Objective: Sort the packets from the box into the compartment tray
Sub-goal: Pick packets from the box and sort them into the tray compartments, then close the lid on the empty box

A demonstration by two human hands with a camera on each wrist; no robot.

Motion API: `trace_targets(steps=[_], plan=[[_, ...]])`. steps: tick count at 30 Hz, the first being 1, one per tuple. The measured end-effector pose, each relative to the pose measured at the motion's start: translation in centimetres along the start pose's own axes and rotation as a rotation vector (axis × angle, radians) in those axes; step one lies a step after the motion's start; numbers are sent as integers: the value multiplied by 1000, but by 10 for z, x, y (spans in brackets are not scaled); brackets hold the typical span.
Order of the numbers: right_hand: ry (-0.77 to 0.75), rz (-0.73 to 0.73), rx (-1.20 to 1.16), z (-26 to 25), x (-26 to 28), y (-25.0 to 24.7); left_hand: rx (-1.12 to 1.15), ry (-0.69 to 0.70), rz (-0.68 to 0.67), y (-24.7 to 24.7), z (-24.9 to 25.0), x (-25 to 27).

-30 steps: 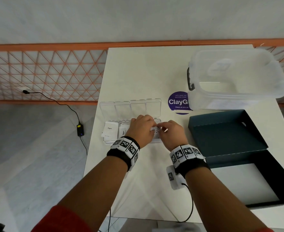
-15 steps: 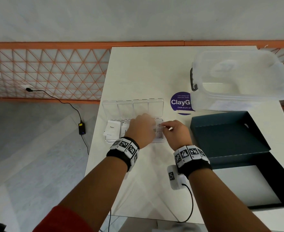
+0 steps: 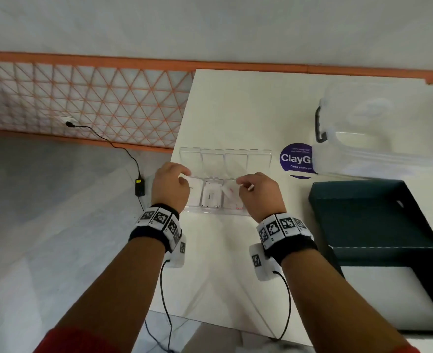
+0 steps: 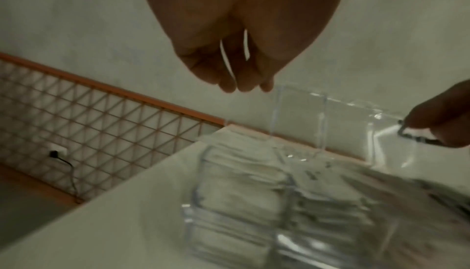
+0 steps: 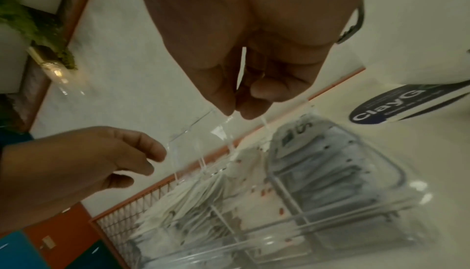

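Note:
The clear compartment tray (image 3: 218, 211) sits near the table's left edge. Its compartments hold white packets (image 3: 196, 189), a pepper packet (image 3: 211, 197) and red-speckled packets (image 3: 232, 194); grey packets (image 5: 318, 163) fill the rightmost one. The tray's clear hinged lid (image 3: 225, 161) stands raised behind it. My right hand (image 3: 240, 180) pinches the lid's right front edge between thumb and forefinger. My left hand (image 3: 184, 174) is at the lid's left corner with loosely curled fingers and nothing between them. The dark teal box (image 3: 363, 215) lies open on the right, with no packets visible inside.
A clear plastic tub (image 3: 388, 128) with a dark handle stands at the back right. A purple round sticker (image 3: 295, 159) lies between tub and tray. The table's left edge runs just beside my left hand. A cable and adapter (image 3: 139, 187) lie on the floor.
Both hands were together over the tray's right compartments. They have moved apart to the lid's two ends, and the lid has risen from lying flat.

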State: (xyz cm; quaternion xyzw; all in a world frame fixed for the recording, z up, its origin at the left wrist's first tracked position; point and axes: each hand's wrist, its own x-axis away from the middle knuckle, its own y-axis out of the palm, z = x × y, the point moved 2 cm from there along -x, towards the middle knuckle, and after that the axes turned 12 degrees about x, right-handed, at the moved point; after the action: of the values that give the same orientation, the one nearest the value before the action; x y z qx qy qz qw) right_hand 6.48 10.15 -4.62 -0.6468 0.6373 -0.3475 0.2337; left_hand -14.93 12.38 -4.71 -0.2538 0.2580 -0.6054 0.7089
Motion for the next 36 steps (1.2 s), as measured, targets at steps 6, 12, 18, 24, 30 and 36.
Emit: trace_targets(steps=[6, 12, 18, 24, 30, 36], plan=[[-87, -174, 121, -28, 0, 27, -87, -261, -188, -1, -30, 10], [-112, -334, 230, -50, -3, 49, -155, -217, -192, 2, -23, 13], [-168, -393, 390, -63, -7, 64, -155, -168, -249, 0, -20, 15], [-288, -387, 500, -71, -12, 71, -102, -139, -300, -1, -20, 12], [-250, -393, 496, -76, -14, 72, -87, -152, -334, -4, -23, 8], [-173, -319, 345, -68, -9, 62, 19, -92, -251, -5, -14, 14]])
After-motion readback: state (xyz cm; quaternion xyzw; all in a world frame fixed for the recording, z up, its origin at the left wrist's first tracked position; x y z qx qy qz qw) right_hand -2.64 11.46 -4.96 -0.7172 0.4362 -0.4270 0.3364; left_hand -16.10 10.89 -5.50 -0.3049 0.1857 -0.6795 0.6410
